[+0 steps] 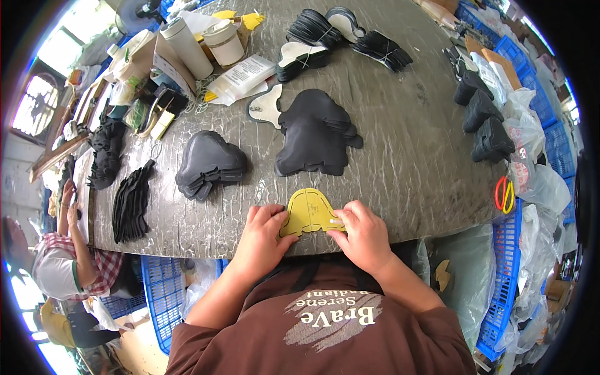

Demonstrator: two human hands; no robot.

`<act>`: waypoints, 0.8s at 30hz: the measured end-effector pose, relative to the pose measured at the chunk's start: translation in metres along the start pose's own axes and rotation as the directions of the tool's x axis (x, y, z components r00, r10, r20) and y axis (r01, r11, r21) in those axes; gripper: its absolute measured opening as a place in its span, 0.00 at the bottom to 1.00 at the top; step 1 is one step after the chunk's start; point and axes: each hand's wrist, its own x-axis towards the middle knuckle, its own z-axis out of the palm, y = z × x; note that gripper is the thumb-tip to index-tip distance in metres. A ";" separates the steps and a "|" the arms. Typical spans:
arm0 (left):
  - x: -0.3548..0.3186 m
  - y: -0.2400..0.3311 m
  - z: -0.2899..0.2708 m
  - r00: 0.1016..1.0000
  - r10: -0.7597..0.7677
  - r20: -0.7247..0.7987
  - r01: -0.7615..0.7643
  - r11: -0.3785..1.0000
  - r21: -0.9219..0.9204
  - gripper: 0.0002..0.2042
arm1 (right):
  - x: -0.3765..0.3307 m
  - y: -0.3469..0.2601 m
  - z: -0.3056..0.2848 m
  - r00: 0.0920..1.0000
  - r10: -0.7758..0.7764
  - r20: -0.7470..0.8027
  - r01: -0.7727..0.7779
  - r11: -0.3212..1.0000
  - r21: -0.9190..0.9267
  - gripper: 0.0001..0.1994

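Two hands, the left hand [262, 234] and the right hand [362, 232], grip one yellow pattern piece [308, 211] on the dark table [412, 187]. The left thumb and fingers pinch its left corner; the right ones pinch its right corner. Neither hand is nearer, as both touch it. The piece is shaped like a bell and lies between the fingers. Its longer way runs from hand to hand, and its round end points straight ahead. A small white thing [336, 221] shows by the right fingers, too small to name. Ahead of the fingers sits a big stack of black cut pieces [315, 134]. A smaller black stack [210, 161] is ahead and to the left, with black strips [132, 203] farther left. Scissors with red and yellow handles [508, 197] lie well off to the right.
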 end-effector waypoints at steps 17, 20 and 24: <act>-0.012 0.001 0.018 0.995 0.039 -0.096 -0.031 0.996 0.086 0.12 | 0.008 -0.001 0.007 0.998 -0.002 -0.068 0.003 1.000 0.008 0.16; -0.013 0.002 0.019 0.994 0.041 -0.106 -0.031 0.995 0.094 0.11 | 0.009 -0.001 0.007 0.998 0.003 -0.062 -0.002 1.000 0.021 0.15; -0.012 0.003 0.021 0.994 0.085 -0.067 -0.071 0.980 0.186 0.13 | 0.008 0.001 0.008 0.997 0.002 -0.073 0.000 1.000 0.023 0.15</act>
